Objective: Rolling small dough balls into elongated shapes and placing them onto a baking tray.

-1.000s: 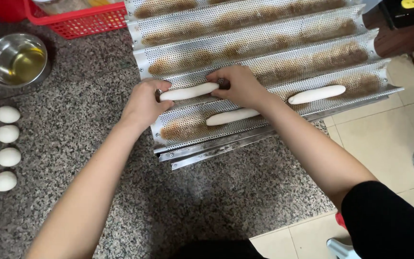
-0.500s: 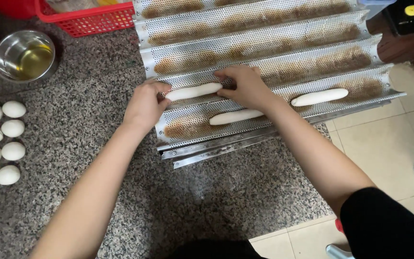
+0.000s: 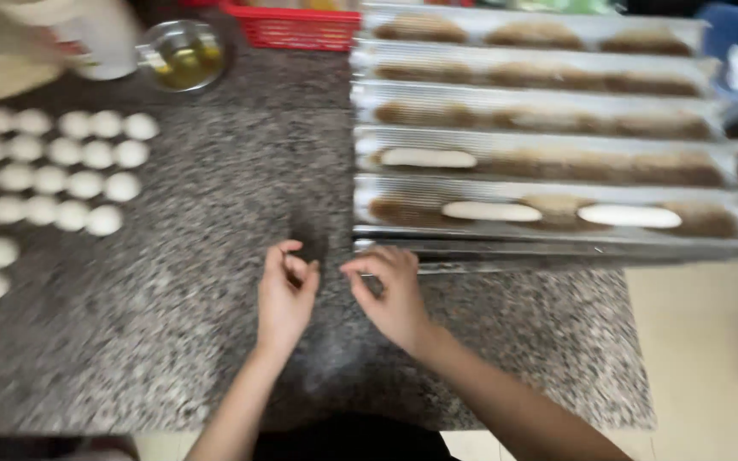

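Both hands off the tray now. Left hand [image 3: 285, 294] and right hand [image 3: 393, 294] close together over the speckled surface [image 3: 198, 341], just in front of the metal tray [image 3: 548, 243]. Fingers loosely curled, holding nothing. Three long dough sticks in the tray grooves: one [image 3: 428, 158] one groove up, near the left end, two more [image 3: 490, 211] [image 3: 629, 216] in the groove nearest the hands. Laid in grooves to keep a long shape. Small round dough balls [image 3: 87, 183] in rows far left of the tray, spaced so none stick. Metal bowl [image 3: 183, 55] behind, left of the tray. Earlier, both hands up on the tray pressing a dough stick; since then, pulled back.
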